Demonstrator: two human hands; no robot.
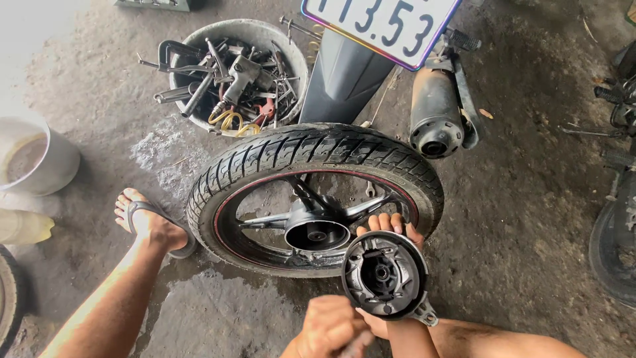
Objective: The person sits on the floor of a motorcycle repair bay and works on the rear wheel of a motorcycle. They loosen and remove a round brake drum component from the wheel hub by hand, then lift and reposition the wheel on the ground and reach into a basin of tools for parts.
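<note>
- Head view: left hand [329, 326], nearest and cut off by the bottom edge, is curled; what it grips is unclear.
- Right hand [387, 229], mostly hidden, holds one brake plate [384, 275] upright above one wheel [311, 199] lying on the floor [517, 219].
- One tub of tools [235, 76] behind.

**Soft daylight, sharp centre, bent edges**

The light is even daylight, strongest at the upper left, where the concrete floor [40, 40] is almost washed out to white. Shadows are soft and short under the tyre [318, 149]. The centre is sharp. The left hand [331, 328] is a little blurred. Towards the edges the wide lens bends and stretches the picture.
</note>
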